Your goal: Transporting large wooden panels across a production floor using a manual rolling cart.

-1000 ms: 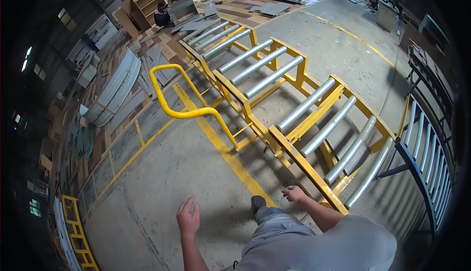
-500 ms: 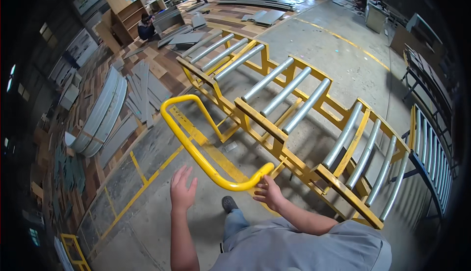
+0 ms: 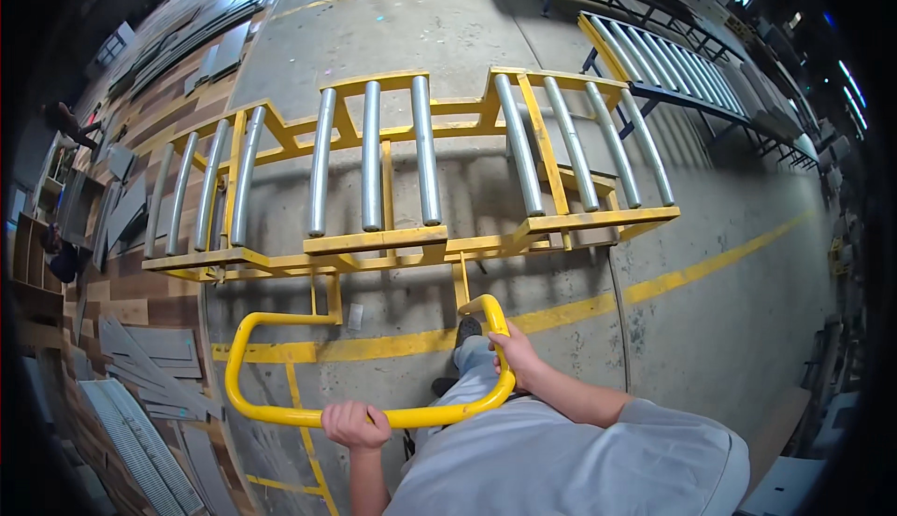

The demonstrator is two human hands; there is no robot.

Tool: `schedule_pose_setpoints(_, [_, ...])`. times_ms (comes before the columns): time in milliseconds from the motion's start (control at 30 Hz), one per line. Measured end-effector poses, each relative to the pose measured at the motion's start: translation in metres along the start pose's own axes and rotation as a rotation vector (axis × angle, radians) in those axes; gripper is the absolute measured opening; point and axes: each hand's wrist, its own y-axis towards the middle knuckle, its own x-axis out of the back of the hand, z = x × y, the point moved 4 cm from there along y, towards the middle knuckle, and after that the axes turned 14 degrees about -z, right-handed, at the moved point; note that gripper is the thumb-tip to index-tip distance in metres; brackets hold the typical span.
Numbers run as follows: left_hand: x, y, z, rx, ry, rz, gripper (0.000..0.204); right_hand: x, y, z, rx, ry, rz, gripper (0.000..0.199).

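Head view: both bare hands grip the yellow tube handle [image 3: 280, 415] on the near side of a yellow roller frame [image 3: 376, 240]. The left hand [image 3: 357, 424] has its fingers wrapped around the near bar; the right hand [image 3: 519, 359] is curled around the handle's right side. The frame stands on the concrete floor [image 3: 729, 315] before the person, carrying steel rollers [image 3: 371, 156] in three groups with gaps between. At far left, a wooden shelf unit [image 3: 31, 256] has compartments whose contents are too dark to tell. The frame's left end reaches over wood-patterned flooring [image 3: 177, 312], where grey panels [image 3: 154, 352] lie; its far right corner is near a blue-framed roller conveyor [image 3: 687, 100]. Concrete stretches wide rightward and beyond the far rail, and a yellow floor line [image 3: 374, 345] passes beneath the handle.
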Motion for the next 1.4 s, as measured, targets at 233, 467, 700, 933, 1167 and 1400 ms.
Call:
schedule_pose_setpoints(233, [-0.004,-0.007,0.001,-0.037,-0.027,-0.055,0.021,-0.001,0.007,-0.004,0.035,-0.009,0.002,0.030])
schedule_pose_setpoints(467, [-0.002,-0.013,0.005,-0.043,0.028,-0.063,0.020,-0.001,0.015,-0.008,0.088,0.000,0.010,0.022])
schedule_pose_setpoints(700, [-0.005,-0.031,0.015,-0.072,0.037,-0.074,0.019,-0.007,0.012,-0.018,0.136,-0.012,0.036,0.025])
schedule_pose_setpoints(933, [-0.008,-0.057,0.024,-0.088,-0.009,-0.131,0.019,-0.009,0.019,-0.043,0.176,0.027,0.008,0.020])
schedule_pose_setpoints(1167, [-0.013,-0.084,0.038,-0.120,0.020,-0.123,0.018,-0.015,0.033,-0.064,0.265,0.056,0.019,0.021])
schedule_pose_setpoints(1400, [-0.019,-0.090,0.042,-0.163,0.029,-0.148,0.018,-0.019,0.043,-0.072,0.287,0.045,0.013,0.020])
